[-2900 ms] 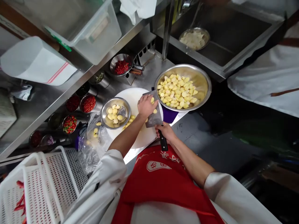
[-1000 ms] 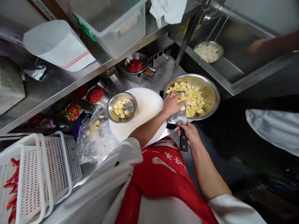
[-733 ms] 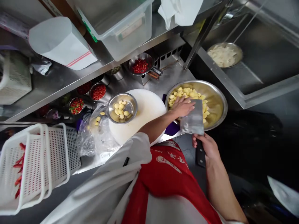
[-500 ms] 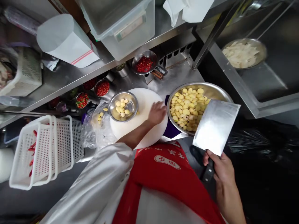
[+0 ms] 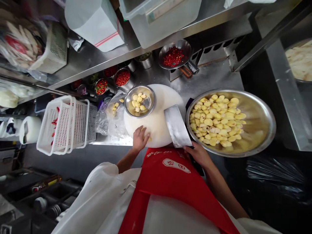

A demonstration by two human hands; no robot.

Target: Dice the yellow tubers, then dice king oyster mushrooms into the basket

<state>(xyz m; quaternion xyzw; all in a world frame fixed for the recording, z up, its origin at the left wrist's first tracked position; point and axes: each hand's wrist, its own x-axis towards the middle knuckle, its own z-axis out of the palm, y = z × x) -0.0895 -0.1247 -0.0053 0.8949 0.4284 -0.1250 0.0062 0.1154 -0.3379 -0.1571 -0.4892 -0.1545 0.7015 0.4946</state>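
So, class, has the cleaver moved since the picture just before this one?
Yes. Against the white cutting board, the cleaver has moved left, from the large metal bowl to the board's right side.

White slices [image 5: 301,62] cut off at right

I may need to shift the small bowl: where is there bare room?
Bare steel counter shows between the pan, cutting board and large bowl. The board is also bare between the small bowl and cleaver. Crowded: the board's left and rear-left: plastic bag, white baskets, chili cups.
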